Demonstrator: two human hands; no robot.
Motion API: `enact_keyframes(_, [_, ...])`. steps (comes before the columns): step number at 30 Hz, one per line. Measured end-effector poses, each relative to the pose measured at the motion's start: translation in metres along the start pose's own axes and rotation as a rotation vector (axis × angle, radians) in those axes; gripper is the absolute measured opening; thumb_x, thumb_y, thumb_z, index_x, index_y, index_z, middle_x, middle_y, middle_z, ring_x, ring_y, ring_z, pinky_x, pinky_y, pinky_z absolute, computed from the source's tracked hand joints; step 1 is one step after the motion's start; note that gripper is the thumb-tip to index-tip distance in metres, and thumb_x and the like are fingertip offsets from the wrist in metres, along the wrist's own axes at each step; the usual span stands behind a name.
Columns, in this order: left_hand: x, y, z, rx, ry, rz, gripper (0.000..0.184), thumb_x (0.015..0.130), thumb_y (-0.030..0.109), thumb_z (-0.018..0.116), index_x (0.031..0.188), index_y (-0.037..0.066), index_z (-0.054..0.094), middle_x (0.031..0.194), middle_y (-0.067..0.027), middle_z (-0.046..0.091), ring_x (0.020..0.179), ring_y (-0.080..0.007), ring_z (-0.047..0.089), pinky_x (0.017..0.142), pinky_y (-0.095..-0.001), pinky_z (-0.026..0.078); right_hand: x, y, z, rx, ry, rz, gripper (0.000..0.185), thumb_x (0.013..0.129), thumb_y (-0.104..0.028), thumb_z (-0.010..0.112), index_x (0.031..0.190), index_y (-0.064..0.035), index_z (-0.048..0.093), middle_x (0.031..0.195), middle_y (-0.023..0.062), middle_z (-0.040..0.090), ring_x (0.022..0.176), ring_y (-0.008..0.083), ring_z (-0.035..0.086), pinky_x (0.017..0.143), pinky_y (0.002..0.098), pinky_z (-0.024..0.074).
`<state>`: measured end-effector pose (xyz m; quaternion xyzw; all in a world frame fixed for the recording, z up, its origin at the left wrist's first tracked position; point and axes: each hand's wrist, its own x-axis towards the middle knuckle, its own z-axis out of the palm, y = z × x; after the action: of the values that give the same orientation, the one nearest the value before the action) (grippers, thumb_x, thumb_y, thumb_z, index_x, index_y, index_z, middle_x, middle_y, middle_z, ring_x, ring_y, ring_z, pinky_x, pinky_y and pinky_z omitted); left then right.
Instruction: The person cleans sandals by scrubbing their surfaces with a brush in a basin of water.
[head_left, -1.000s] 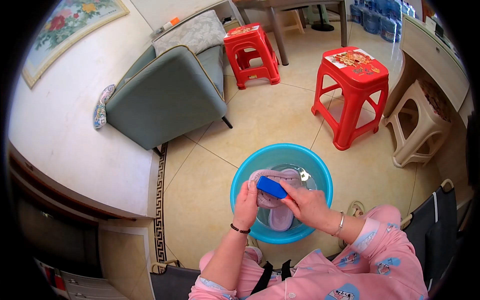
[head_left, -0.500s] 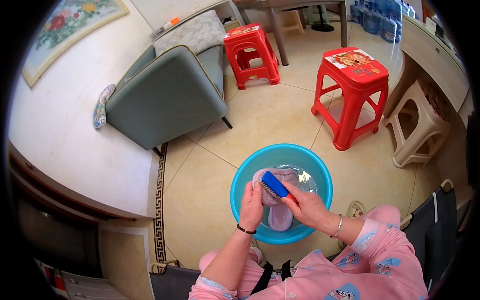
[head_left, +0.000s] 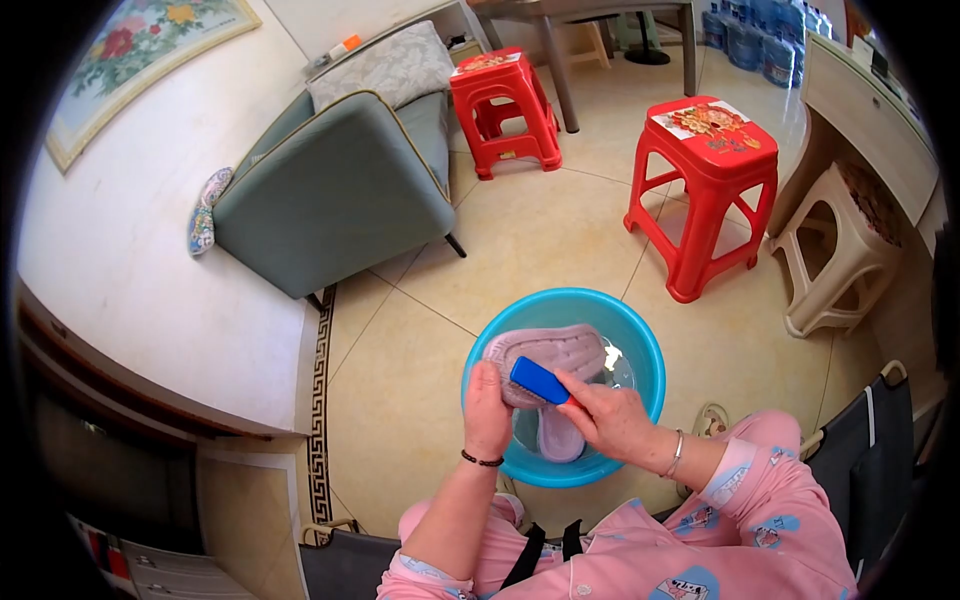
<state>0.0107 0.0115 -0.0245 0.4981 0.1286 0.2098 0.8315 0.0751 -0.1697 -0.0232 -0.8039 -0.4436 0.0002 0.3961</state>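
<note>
My left hand (head_left: 487, 415) is closed on the heel end of a pink slipper (head_left: 568, 352), whose sole faces up over the basin. In my right hand (head_left: 610, 418) is a blue brush (head_left: 538, 380) with a red handle, laid against the slipper's sole near my left fingers. A second pink slipper (head_left: 561, 436) lies in the blue basin (head_left: 646, 350), partly covered by the first one. Water shows at the right side of the basin. The brush's bristles are hidden beneath its back.
Beyond the basin stand two red stools (head_left: 707, 150) (head_left: 500, 110) and a grey-green armchair (head_left: 335, 190). A beige stool (head_left: 845, 250) is at the right under a desk (head_left: 865, 110). Large water bottles (head_left: 775, 55) are at the back right.
The held slipper has shifted and turned so more of its sole shows. The brush has moved slightly over it, with its back now facing up. My left hand has moved a little left.
</note>
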Motion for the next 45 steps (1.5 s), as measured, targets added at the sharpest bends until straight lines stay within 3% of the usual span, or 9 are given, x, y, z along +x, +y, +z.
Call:
enact_keyframes(2, [-0.004, -0.014, 0.002, 0.108, 0.052, -0.036, 0.036, 0.104, 0.032, 0.038, 0.119, 0.002, 0.051, 0.110, -0.0068, 0.060, 0.098, -0.0131, 0.057, 0.085, -0.0279, 0.048, 0.004, 0.003, -0.001, 0.070, 0.124, -0.020, 0.047, 0.090, -0.029, 0.061, 0.132, -0.0115, 0.051, 0.076, 0.0149, 0.065, 0.064, 0.0326, 0.065, 0.056, 0.0416, 0.0516])
enact_keyframes(6, [-0.007, -0.026, 0.010, 0.290, -0.005, 0.034, 0.035, 0.104, 0.032, 0.039, 0.118, 0.003, 0.052, 0.104, -0.0043, 0.060, 0.096, -0.0093, 0.054, 0.081, -0.0240, 0.046, 0.009, 0.006, -0.008, 0.077, 0.078, 0.089, 0.047, 0.090, -0.028, 0.060, 0.132, -0.0104, 0.050, 0.080, 0.0154, 0.067, 0.067, 0.0330, 0.065, 0.059, 0.0411, 0.0518])
enact_keyframes(12, [-0.003, -0.013, 0.003, 0.052, 0.036, 0.005, 0.033, 0.103, 0.031, 0.040, 0.116, 0.004, 0.052, 0.108, -0.0059, 0.060, 0.095, -0.0119, 0.058, 0.082, -0.0281, 0.049, 0.003, 0.003, -0.005, 0.092, 0.085, -0.022, 0.047, 0.090, -0.029, 0.060, 0.133, -0.0105, 0.051, 0.075, 0.0151, 0.064, 0.064, 0.0325, 0.065, 0.056, 0.0415, 0.0514])
enact_keyframes(15, [-0.001, 0.002, 0.008, 0.031, 0.074, 0.031, 0.031, 0.103, 0.031, 0.040, 0.113, 0.005, 0.053, 0.107, -0.0052, 0.061, 0.094, -0.0129, 0.058, 0.082, -0.0288, 0.050, -0.002, -0.002, -0.007, 0.015, -0.090, 0.049, 0.050, 0.089, -0.026, 0.063, 0.135, -0.0118, 0.048, 0.079, 0.0154, 0.065, 0.065, 0.0331, 0.064, 0.056, 0.0413, 0.0505])
enact_keyframes(17, [-0.001, 0.004, 0.010, 0.042, 0.083, 0.048, 0.030, 0.104, 0.031, 0.040, 0.112, 0.005, 0.053, 0.105, -0.0046, 0.061, 0.093, -0.0129, 0.059, 0.081, -0.0286, 0.050, -0.003, -0.001, -0.004, 0.010, -0.022, -0.027, 0.047, 0.090, -0.029, 0.061, 0.133, -0.0116, 0.051, 0.067, 0.0128, 0.060, 0.058, 0.0306, 0.063, 0.051, 0.0419, 0.0502])
enact_keyframes(26, [-0.011, -0.022, 0.013, 0.244, 0.033, 0.033, 0.032, 0.104, 0.032, 0.039, 0.113, 0.004, 0.052, 0.105, -0.0042, 0.059, 0.095, -0.0104, 0.056, 0.082, -0.0249, 0.047, 0.007, 0.006, -0.005, 0.096, 0.132, 0.023, 0.048, 0.089, -0.028, 0.061, 0.133, -0.0104, 0.051, 0.077, 0.0147, 0.065, 0.065, 0.0318, 0.065, 0.056, 0.0422, 0.0513])
enact_keyframes(29, [-0.008, -0.027, 0.006, 0.158, 0.007, 0.016, 0.033, 0.104, 0.032, 0.040, 0.116, 0.004, 0.052, 0.108, -0.0053, 0.060, 0.097, -0.0114, 0.056, 0.084, -0.0264, 0.048, 0.010, 0.006, -0.011, 0.110, 0.149, -0.023, 0.048, 0.089, -0.028, 0.061, 0.133, -0.0106, 0.051, 0.076, 0.0142, 0.065, 0.066, 0.0312, 0.065, 0.056, 0.0413, 0.0515])
enact_keyframes(38, [-0.004, 0.002, 0.011, -0.018, 0.127, 0.009, 0.029, 0.103, 0.031, 0.040, 0.113, 0.005, 0.052, 0.104, -0.0049, 0.060, 0.094, -0.0132, 0.059, 0.082, -0.0294, 0.050, -0.003, 0.000, -0.002, 0.024, -0.011, -0.042, 0.049, 0.089, -0.031, 0.062, 0.132, -0.0117, 0.051, 0.065, 0.0115, 0.059, 0.056, 0.0314, 0.061, 0.049, 0.0423, 0.0488])
enact_keyframes(45, [-0.010, -0.018, 0.013, 0.048, 0.016, -0.011, 0.033, 0.104, 0.032, 0.039, 0.117, 0.004, 0.051, 0.109, -0.0065, 0.060, 0.096, -0.0128, 0.058, 0.083, -0.0279, 0.048, 0.006, 0.006, -0.003, 0.108, 0.126, -0.015, 0.047, 0.089, -0.028, 0.062, 0.132, -0.0106, 0.052, 0.077, 0.0151, 0.065, 0.063, 0.0330, 0.065, 0.056, 0.0414, 0.0516])
